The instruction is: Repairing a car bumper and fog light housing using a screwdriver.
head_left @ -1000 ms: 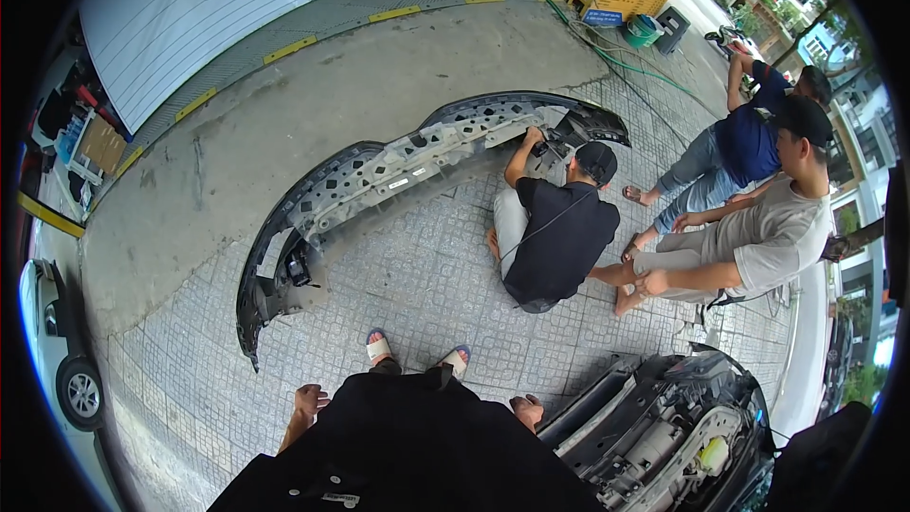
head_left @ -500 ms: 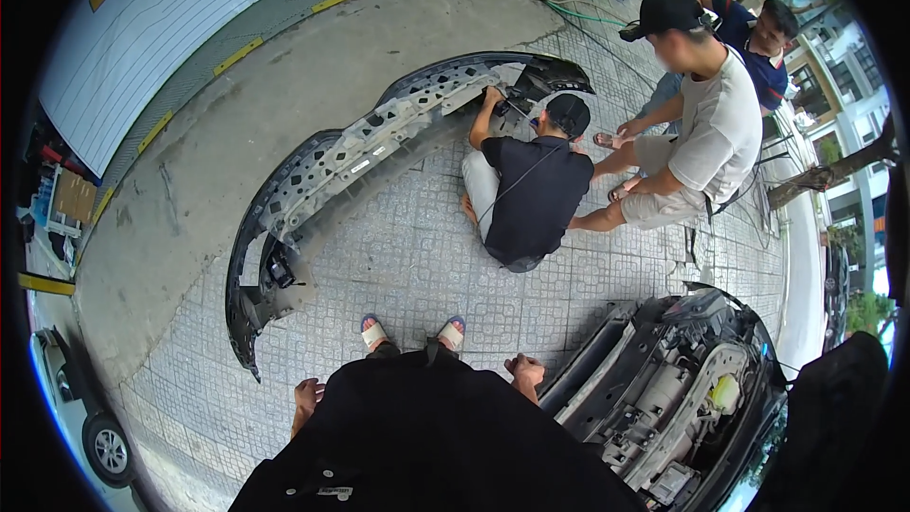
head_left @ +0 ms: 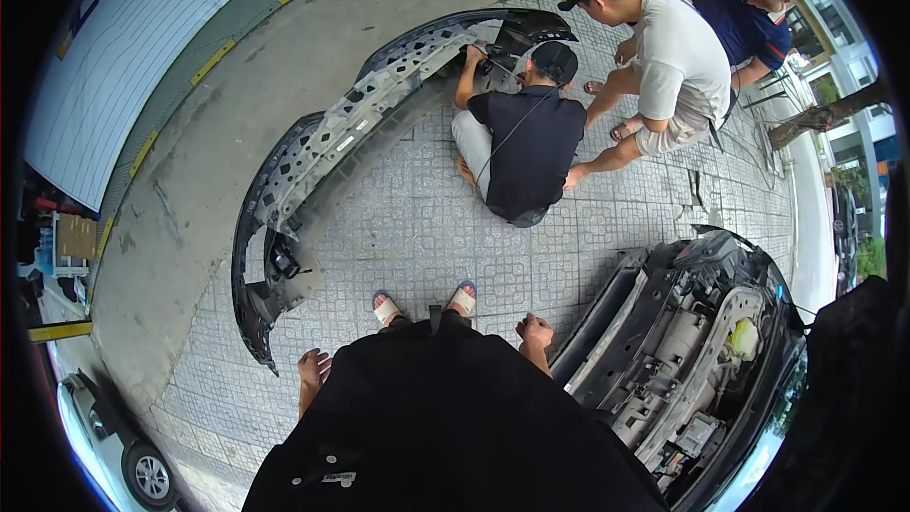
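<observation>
My left hand (head_left: 314,368) hangs at my left side over the paving, its fingers loosely bent and apart, with nothing in it. On the other side, my right hand (head_left: 536,331) is curled into a loose fist, and no object shows in it. It is nearest to the car front (head_left: 654,322), whose bumper is off and engine bay bare. Ahead lies a removed car bumper (head_left: 351,123), black outside with a grey perforated inner piece. A crouching person (head_left: 526,147) in a black shirt has a hand at its far right end, on a dark tool or part too small to name.
A person in a beige shirt (head_left: 668,57) bends over beside the crouching one, with another person in navy (head_left: 744,19) behind. A tree trunk (head_left: 825,118) stands at the right. To the lower left is a parked car's wheel (head_left: 149,476); yellow-striped kerb (head_left: 213,62) runs far left.
My view has tilted, so the bumper and people sit higher in the picture. The person in beige leans further forward. Both my hands still hang at my sides.
</observation>
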A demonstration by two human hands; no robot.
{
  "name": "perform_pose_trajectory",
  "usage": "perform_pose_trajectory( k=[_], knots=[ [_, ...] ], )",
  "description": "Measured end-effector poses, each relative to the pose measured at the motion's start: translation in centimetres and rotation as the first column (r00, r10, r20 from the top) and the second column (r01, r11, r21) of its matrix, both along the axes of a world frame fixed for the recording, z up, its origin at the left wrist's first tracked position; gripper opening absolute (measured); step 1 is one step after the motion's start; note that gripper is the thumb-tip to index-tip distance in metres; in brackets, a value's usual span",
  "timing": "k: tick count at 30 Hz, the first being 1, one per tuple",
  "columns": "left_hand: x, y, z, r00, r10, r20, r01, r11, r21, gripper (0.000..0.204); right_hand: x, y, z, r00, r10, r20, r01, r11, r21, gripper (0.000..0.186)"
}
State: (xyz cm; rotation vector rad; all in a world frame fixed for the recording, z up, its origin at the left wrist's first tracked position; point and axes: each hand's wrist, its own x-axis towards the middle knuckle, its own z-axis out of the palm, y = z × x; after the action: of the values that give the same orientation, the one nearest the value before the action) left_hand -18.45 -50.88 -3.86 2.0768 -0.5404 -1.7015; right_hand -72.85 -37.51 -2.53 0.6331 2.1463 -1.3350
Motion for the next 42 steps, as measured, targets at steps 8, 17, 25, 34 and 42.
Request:
perform_pose_trajectory(
  k=[8,17,25,34,42],
  knots=[
    [3.0,2.1,-3.0,0.973,-0.216,0.086,0.228,0.962,-0.153,0.044,1.8,0.3,1.1,0.998,-0.069,0.004,0.068,0.994,0.09,0.019],
    [1.8,1.5,-1.6,0.993,-0.105,0.046,0.108,0.992,-0.062,0.047,1.0,2.8,-3.4,0.981,0.129,-0.148,-0.062,0.92,0.388,0.023],
    [0.9,0.1,-1.2,0.914,-0.374,0.159,0.391,0.915,-0.095,0.051,0.4,2.8,-0.7,0.991,-0.135,0.026,0.134,0.99,0.048,0.021],
    [-3.2,-1.1,-0.3,0.824,-0.511,0.244,0.538,0.842,-0.054,0.053,-2.2,6.5,-3.6,0.993,-0.113,0.038,0.107,0.985,0.138,0.02],
    [-7.9,0.0,1.3,0.845,-0.468,0.258,0.502,0.861,-0.083,0.049,-6.5,7.2,-2.6,0.979,-0.097,0.18,0.105,0.994,-0.035,0.017]
  ],
)
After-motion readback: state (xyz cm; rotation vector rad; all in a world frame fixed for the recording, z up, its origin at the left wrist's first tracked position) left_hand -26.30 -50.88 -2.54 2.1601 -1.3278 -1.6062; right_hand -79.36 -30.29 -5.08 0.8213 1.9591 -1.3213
